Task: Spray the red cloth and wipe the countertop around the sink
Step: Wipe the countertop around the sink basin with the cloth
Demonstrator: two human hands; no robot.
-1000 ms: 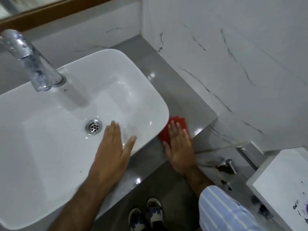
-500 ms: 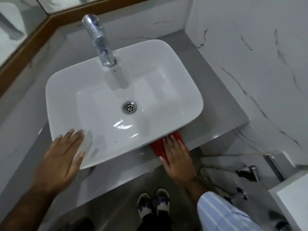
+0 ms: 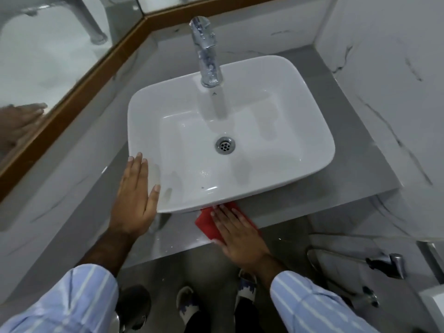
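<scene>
The sink (image 3: pixel 276 131) sits on the countertop (image 3: pixel 360 150), the tap (image 3: pixel 206 51) at its 12 o'clock. The cloth (image 3: pixel 207 224) lies at its 6 o'clock under the right hand (image 3: pixel 240 234); the left hand (image 3: pixel 134 198) lies at 8 o'clock.

Single head view, close above, facing down at sink (image 3: pixel 230 131), countertop (image 3: pixel 360 169)

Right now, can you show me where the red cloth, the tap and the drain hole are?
red cloth (image 3: pixel 207 224): head view, bare left part beside the hand.
tap (image 3: pixel 207 54): head view, middle of the shiny body.
drain hole (image 3: pixel 225 145): head view, centre of the metal ring.
</scene>
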